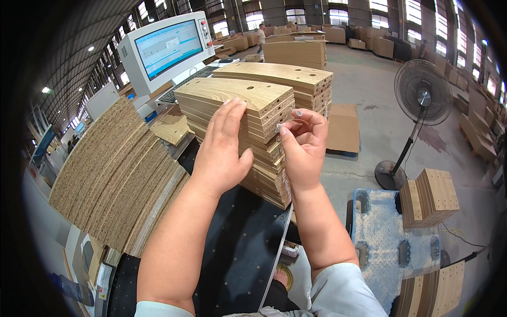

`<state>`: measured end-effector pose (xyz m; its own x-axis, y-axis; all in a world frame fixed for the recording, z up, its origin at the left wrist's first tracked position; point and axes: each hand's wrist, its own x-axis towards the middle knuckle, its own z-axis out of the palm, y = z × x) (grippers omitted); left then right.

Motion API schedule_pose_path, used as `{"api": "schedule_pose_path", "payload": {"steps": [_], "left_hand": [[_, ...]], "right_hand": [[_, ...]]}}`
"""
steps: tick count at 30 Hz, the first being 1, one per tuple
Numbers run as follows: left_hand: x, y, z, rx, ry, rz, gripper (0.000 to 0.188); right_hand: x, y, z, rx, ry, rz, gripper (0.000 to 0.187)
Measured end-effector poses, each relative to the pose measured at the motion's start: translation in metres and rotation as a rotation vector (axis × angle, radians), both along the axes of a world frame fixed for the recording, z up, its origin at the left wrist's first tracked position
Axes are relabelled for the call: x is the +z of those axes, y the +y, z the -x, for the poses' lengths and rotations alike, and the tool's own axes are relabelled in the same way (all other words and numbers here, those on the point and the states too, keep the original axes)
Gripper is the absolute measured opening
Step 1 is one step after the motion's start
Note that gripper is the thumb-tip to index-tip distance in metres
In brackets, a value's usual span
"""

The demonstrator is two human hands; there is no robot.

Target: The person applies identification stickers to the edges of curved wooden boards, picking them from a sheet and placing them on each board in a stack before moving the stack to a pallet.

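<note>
A stack of curved wood-grain panels point(222, 91) with drilled holes stands on the black table in front of me. My left hand point(224, 145) lies against its near side, fingers stretched out and their tips at the top panel's edge. Beside the stack's right end, my right hand point(305, 150) has curled fingers, with the thumb tip at the drilled panel ends. Small pale round spots show at the thumb and index fingertips; what they are, and what the fingers hold, is too small to make out. Behind stands a second stack of similar panels point(280, 72).
At left, a large row of curved chipboard pieces point(113, 174) sits on the black table point(227, 253). A monitor point(168, 48) and keyboard point(185, 82) are beyond. To the right are a standing fan point(422, 98), a blue pallet point(388, 227) and panel stacks point(430, 198).
</note>
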<state>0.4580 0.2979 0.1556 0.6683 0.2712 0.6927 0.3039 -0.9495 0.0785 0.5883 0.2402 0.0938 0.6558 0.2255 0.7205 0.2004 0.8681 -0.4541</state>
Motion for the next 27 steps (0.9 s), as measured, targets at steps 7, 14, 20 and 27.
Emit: {"api": "schedule_pose_path", "payload": {"steps": [7,14,20,27], "left_hand": [[-0.001,0.001,0.0,-0.007,-0.001,-0.007,0.074],[-0.001,0.0,0.001,-0.007,-0.002,0.003,0.074],[-0.002,0.001,0.0,-0.011,-0.008,0.009,0.075],[-0.001,0.0,0.001,-0.007,0.004,0.01,0.073]], "right_hand": [[0.003,0.001,0.0,0.107,0.049,0.027,0.037],[-0.002,0.008,-0.004,-0.119,-0.085,0.118,0.035],[-0.001,0.002,-0.011,-0.24,-0.095,0.224,0.036],[-0.004,-0.003,-0.001,-0.105,-0.046,0.116,0.031]]}}
